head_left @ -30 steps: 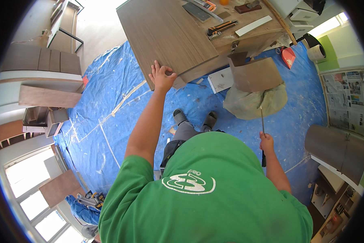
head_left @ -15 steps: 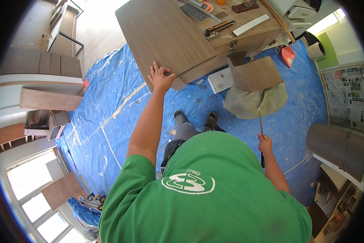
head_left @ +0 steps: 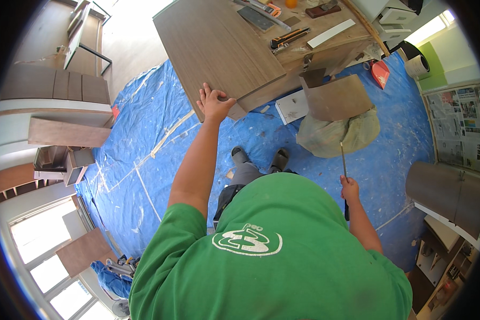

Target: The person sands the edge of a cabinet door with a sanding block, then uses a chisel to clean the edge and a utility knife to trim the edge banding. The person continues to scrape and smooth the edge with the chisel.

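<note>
My left hand (head_left: 215,104) rests at the near corner of a brown wood-grain board (head_left: 224,56). Its fingers are spread, with thumb and forefinger curved toward each other, and I see nothing held in it. The board lies on a wooden workbench (head_left: 298,61). Down at my right side, my right hand (head_left: 350,189) is closed around a long, thin dark rod-like tool (head_left: 344,159) with a pale tip; its exact kind is unclear. The tip points away from me, toward a pale plastic bag (head_left: 325,136) beneath a curved brown sheet (head_left: 338,98).
On the bench lie a utility knife (head_left: 289,37), a white strip (head_left: 330,33) and a hand plane (head_left: 323,8). Blue tarp (head_left: 138,138) covers the floor. A red dustpan (head_left: 380,73) sits at the far right, and brown panels (head_left: 69,132) stand at the left.
The whole view has shifted very slightly. Both hands keep their places, the left at the board's corner and the right on the rod-like tool.
</note>
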Available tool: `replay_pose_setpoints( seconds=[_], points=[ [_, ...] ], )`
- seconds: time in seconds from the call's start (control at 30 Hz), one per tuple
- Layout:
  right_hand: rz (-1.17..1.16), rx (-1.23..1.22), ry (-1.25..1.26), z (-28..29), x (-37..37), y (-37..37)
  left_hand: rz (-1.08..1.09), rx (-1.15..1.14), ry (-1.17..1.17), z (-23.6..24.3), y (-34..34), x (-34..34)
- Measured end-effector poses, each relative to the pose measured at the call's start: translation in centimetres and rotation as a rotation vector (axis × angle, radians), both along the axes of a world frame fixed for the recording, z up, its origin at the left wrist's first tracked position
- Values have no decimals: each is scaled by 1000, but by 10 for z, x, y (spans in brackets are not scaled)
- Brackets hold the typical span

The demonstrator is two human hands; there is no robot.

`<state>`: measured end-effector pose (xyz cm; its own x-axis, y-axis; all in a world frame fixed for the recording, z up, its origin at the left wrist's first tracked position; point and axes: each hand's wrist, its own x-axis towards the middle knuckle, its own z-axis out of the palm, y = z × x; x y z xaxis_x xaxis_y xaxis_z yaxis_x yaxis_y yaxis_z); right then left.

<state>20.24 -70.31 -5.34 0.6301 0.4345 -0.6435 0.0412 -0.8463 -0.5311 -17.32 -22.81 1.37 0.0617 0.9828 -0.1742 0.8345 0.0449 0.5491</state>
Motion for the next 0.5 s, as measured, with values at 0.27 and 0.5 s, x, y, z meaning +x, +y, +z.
replay_pose_setpoints(
  seconds=[0.27, 0.5],
  points=[
    [-28, 20, 21, 6, 1, 13, -26, -5, -3, -11, 7, -11],
    [-1, 16, 14, 0, 1, 2, -32, -1, -51, -10, 6, -11]
  ],
)
